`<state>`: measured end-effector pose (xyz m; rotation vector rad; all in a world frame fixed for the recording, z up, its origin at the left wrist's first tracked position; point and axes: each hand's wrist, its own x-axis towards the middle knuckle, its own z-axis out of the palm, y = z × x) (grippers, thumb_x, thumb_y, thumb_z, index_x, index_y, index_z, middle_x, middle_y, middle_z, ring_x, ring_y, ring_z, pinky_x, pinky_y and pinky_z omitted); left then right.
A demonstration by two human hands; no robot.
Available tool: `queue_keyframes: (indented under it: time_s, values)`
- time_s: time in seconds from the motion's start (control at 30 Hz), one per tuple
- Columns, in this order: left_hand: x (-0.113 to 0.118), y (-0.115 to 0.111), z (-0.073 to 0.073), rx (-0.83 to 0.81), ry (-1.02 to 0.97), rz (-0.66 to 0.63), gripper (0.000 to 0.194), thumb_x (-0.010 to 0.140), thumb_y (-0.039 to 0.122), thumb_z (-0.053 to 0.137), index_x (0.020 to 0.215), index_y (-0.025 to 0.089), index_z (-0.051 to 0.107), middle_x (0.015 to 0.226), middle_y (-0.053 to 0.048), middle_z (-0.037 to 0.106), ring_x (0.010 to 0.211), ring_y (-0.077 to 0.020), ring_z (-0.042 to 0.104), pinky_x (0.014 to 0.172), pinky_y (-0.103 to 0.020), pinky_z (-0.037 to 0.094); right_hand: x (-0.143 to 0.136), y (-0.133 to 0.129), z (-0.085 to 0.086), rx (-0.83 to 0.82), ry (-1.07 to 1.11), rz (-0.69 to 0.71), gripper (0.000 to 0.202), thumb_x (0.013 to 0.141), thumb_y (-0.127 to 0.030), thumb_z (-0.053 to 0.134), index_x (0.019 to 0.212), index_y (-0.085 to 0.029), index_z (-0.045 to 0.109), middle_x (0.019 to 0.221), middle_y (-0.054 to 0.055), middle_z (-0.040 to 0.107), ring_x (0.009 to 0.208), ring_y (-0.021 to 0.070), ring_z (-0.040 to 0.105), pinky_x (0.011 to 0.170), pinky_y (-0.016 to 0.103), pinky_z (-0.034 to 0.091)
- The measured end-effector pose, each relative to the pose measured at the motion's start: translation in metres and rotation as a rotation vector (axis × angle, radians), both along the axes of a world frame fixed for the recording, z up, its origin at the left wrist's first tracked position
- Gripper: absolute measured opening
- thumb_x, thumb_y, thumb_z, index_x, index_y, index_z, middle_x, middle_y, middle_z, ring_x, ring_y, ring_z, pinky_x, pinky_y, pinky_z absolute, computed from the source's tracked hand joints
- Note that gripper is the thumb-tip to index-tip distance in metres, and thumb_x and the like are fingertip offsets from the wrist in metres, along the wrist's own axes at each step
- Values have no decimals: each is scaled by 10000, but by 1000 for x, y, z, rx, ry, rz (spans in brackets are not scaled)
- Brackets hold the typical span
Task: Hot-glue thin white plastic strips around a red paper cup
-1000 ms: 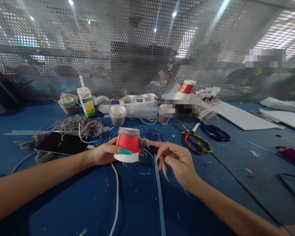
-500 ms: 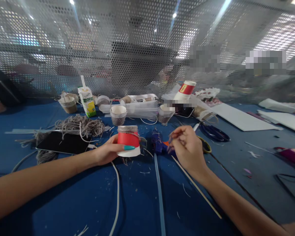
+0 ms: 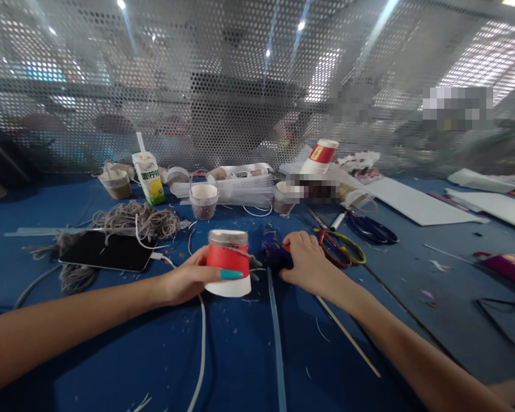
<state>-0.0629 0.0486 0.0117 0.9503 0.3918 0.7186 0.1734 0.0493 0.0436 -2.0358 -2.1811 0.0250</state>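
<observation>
My left hand point(image 3: 191, 277) is closed around a red and white paper cup point(image 3: 228, 260), its thumb with a teal nail across the front. Grey cord is wound around the cup's upper end, and a strand runs off to the right. My right hand point(image 3: 306, 260) has its fingers wrapped over the handle of a dark blue glue gun point(image 3: 274, 249) lying on the table. A clear glue stick or strip point(image 3: 277, 337) runs from the gun toward the front edge. Beside my right wrist lies a thin wooden stick point(image 3: 349, 337).
Tangled grey yarn point(image 3: 131, 220) and a black phone point(image 3: 107, 252) lie left. Small cord-wrapped cups point(image 3: 203, 203) and a drink carton point(image 3: 149, 180) stand behind. Red and yellow scissors point(image 3: 337, 249), blue-handled scissors point(image 3: 371, 229) and white board point(image 3: 420, 203) are right. A white cable point(image 3: 202, 343) crosses the front.
My right hand has moved left and down from above the table onto the glue gun, uncovering the red scissors. The cup in my left hand has come slightly nearer and lower.
</observation>
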Motion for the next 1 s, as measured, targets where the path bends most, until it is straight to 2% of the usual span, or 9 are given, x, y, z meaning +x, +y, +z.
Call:
queue_keyframes:
  time_s: [0.13, 0.3, 0.47, 0.6, 0.67, 0.73, 0.8, 0.9, 1.0]
  values:
    - [-1, 7, -2, 61, 5, 84, 443, 586, 226, 792, 1016, 176, 697, 955, -66, 727, 847, -191, 664, 762, -283, 510, 3, 5, -5, 53, 31, -1, 262, 547, -173, 571, 789, -173, 471, 855, 112, 527, 861, 308, 502, 729, 418, 432]
    - [1, 4, 0, 56, -34, 289, 430, 575, 280, 792, 981, 167, 704, 914, -47, 734, 812, -181, 662, 733, -261, 513, 11, 12, -9, 166, 111, 35, 228, 593, -237, 590, 794, -182, 499, 857, 105, 537, 882, 310, 525, 749, 431, 440]
    - [2, -2, -2, 104, 24, 343, 493, 533, 225, 838, 999, 179, 685, 957, -57, 730, 878, -217, 657, 814, -333, 502, 10, 14, -10, 232, 215, 168, 216, 678, -262, 570, 873, -199, 503, 900, 83, 562, 863, 254, 572, 768, 406, 481]
    - [2, 3, -5, 109, 27, 402, 484, 525, 207, 845, 972, 155, 665, 941, -73, 724, 888, -235, 654, 835, -369, 488, 9, 13, -7, 275, 390, 241, 183, 736, -271, 556, 883, -192, 483, 880, 86, 585, 805, 235, 617, 739, 396, 505]
    - [3, 5, -5, 97, 11, 407, 498, 532, 209, 842, 989, 152, 653, 956, -77, 719, 895, -234, 651, 839, -364, 483, 8, 12, -6, 244, 528, 191, 185, 778, -316, 556, 887, -196, 466, 761, 44, 584, 643, 200, 625, 622, 358, 518]
    - [4, 5, -5, 77, -9, 385, 510, 533, 225, 841, 1000, 156, 649, 957, -72, 715, 883, -221, 651, 826, -340, 482, 7, 11, -4, 196, 702, 120, 220, 801, -363, 568, 899, -204, 452, 625, -23, 543, 444, 152, 566, 463, 305, 487]
    - [3, 5, -6, 29, -14, 355, 516, 534, 247, 839, 1005, 157, 648, 940, -62, 713, 852, -202, 650, 790, -310, 484, 4, 7, -2, 173, 841, 78, 259, 786, -397, 611, 884, -210, 461, 533, -70, 489, 327, 120, 488, 357, 274, 439]
    - [2, 6, -7, -71, -4, 328, 517, 516, 260, 838, 985, 157, 647, 872, -43, 712, 771, -171, 643, 725, -274, 483, -1, -2, 0, 185, 957, 107, 262, 761, -409, 657, 830, -211, 499, 467, -99, 428, 281, 97, 436, 322, 266, 443]
    - [1, 9, -6, -93, -19, 279, 500, 516, 288, 837, 958, 151, 647, 815, -38, 706, 717, -156, 633, 693, -263, 480, -8, -13, 2, 244, 986, 206, 197, 788, -370, 631, 848, -212, 529, 474, -104, 401, 288, 80, 419, 328, 252, 453]
